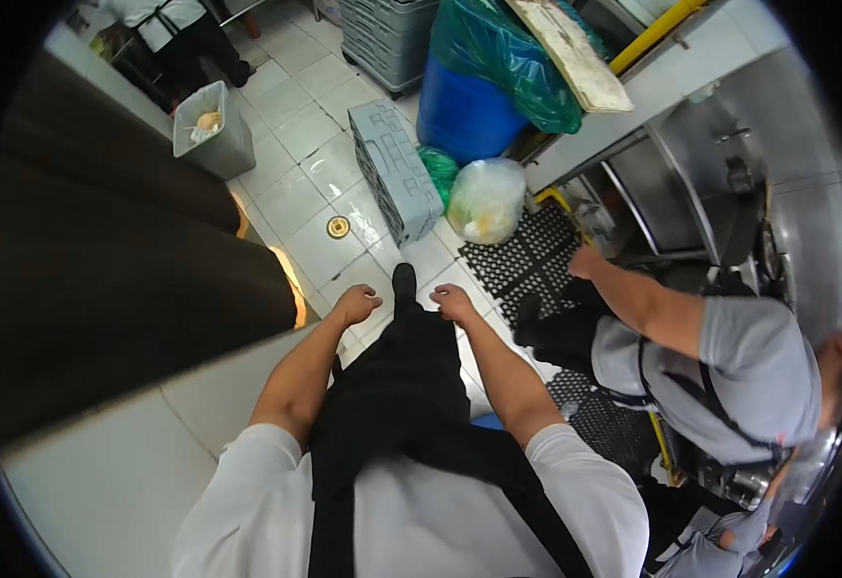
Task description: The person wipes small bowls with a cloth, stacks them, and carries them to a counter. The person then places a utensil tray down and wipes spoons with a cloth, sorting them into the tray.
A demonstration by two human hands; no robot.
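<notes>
My left hand [356, 304] hangs in front of my black apron [392, 376], its fingers loosely curled and closed, with nothing visible in them. At about the same height, my right hand [453, 303] is also curled closed and appears to hold nothing. Between the hands, one black shoe [404, 283] points forward on the white tiled floor [286, 226]. The thing nearest ahead is a grey plastic crate [392, 173] standing on its side on the floor. Against its right side rest a green bag [437, 171] and a filled translucent bag [486, 200].
A blue barrel [464, 116] with a green liner stands behind the bags. A grey bin [214, 135] is at the left, near a person in black trousers [185, 58]. On my right, a co-worker in a grey shirt [753, 371] stands by metal sinks [671, 183] and black mats [522, 255].
</notes>
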